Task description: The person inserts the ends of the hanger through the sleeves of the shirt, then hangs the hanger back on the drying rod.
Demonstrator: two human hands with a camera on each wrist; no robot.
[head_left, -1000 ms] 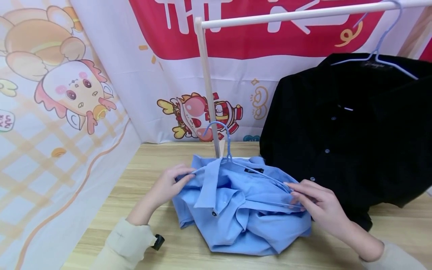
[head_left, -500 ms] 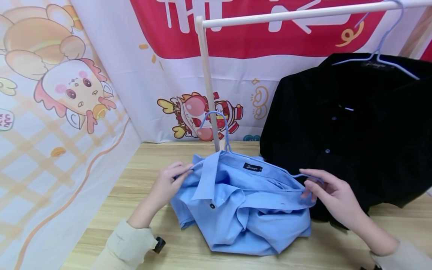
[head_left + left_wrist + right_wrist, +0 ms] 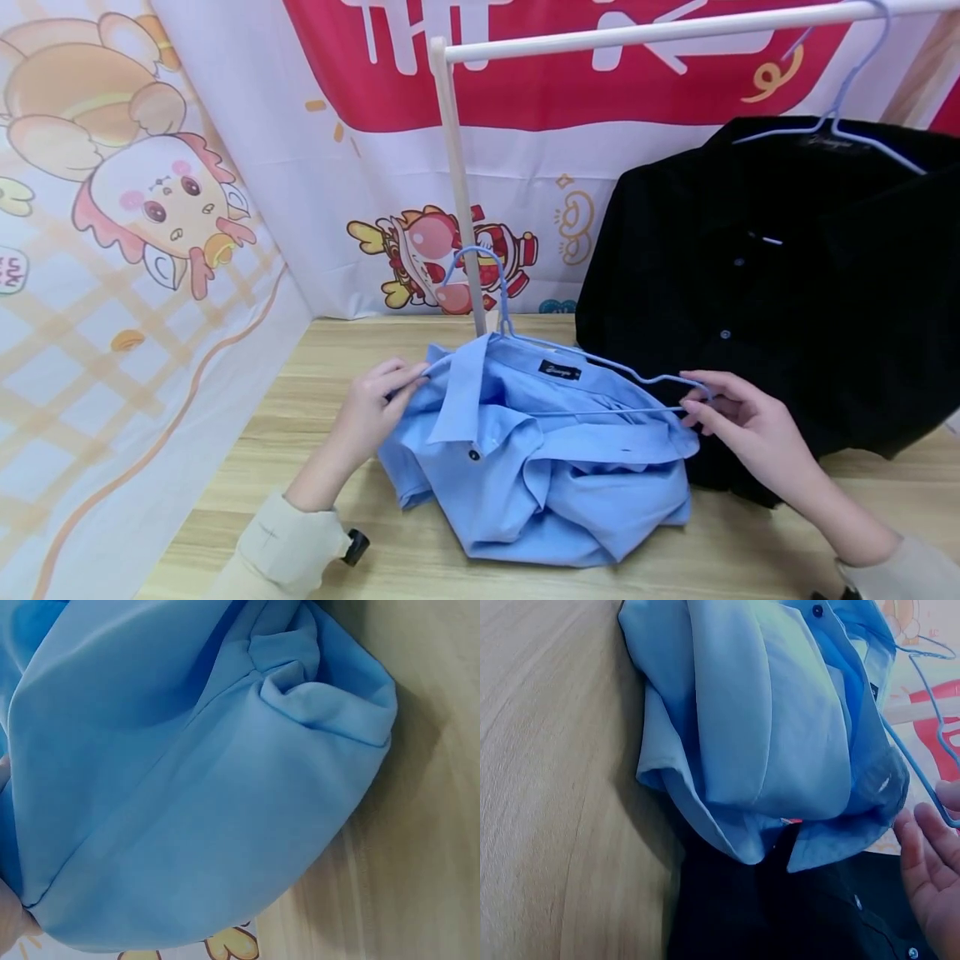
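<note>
A light blue button shirt lies bunched on the wooden table, its collar and black neck label facing up. A blue wire hanger stands partly inside its neck, hook raised. My left hand pinches the shirt at its left shoulder, where the hanger's left end is hidden under cloth. With thumb and fingers, my right hand holds the hanger's right end, which sticks out past the neck opening. In the right wrist view the hanger runs bare beside the shirt's edge. Cloth fills most of the left wrist view.
Behind the shirt stands a garment rack with a pale rail and post. A black shirt hangs from it on another hanger, reaching down close to my right hand. Printed cloth covers the back and left side.
My right hand has moved right and slightly up with the hanger's right end, which now shows outside the neck. The hook rose slightly. My left hand has stayed nearly in place.
</note>
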